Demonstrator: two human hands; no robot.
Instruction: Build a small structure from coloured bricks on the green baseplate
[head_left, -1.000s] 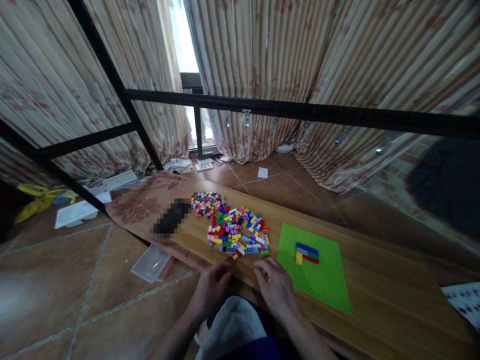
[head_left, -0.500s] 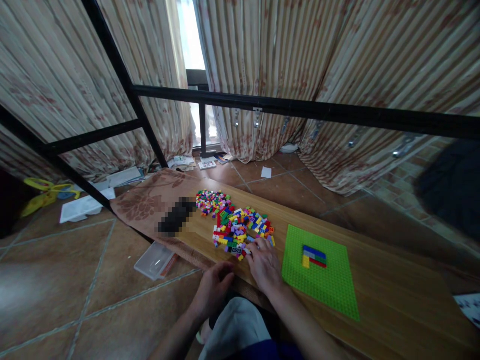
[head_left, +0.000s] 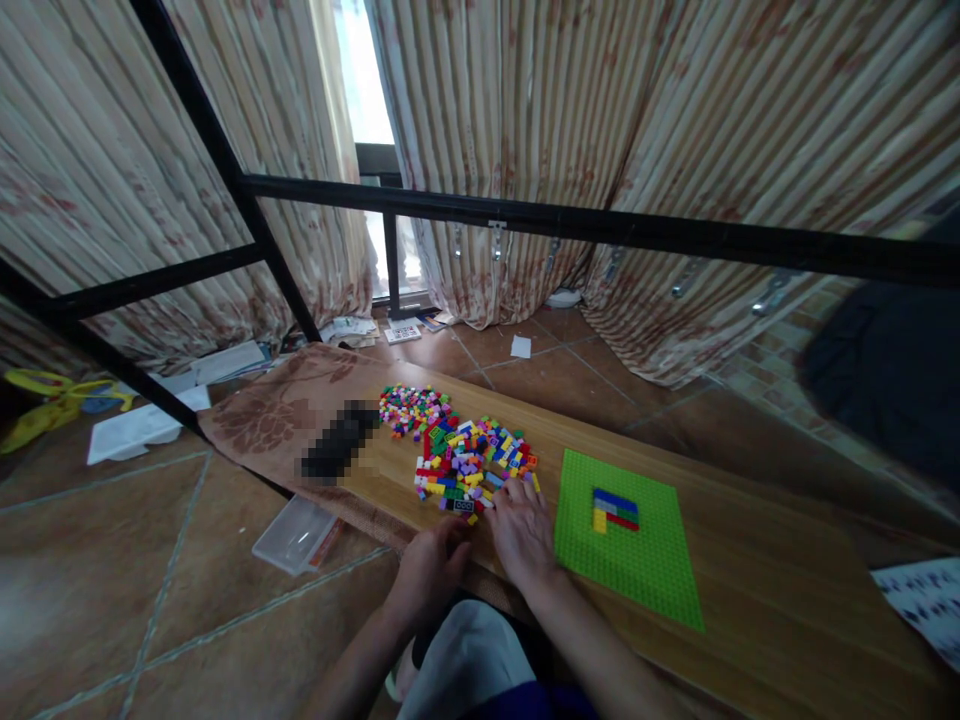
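Observation:
A heap of mixed coloured building bricks [head_left: 465, 470] lies on the wooden board. At its near right edge is my right hand [head_left: 523, 530], palm down, with its fingers stretched and slightly apart, touching the bricks. My left hand [head_left: 429, 565] rests at the board's near edge, just below the heap. Its fingers are curled in, and whatever they hold is hidden. Close to its fingertips lies a black brick [head_left: 463, 506]. To the right sits a green baseplate [head_left: 645, 570], which carries a small group of blue, grey, green, yellow and red bricks [head_left: 615, 510].
A heap of smaller pieces [head_left: 415, 408] lies behind the main one. A blurred-out dark object [head_left: 339, 440] is at the left, by a brown cloth [head_left: 255, 410]. A clear plastic box [head_left: 294, 535] is on the floor. A black metal rail [head_left: 450, 207] crosses in front of the curtains.
The view has shifted slightly, moving the scene leftward. My left hand has come a little closer to the bricks. My right hand's fingers still touch the heap's near right edge.

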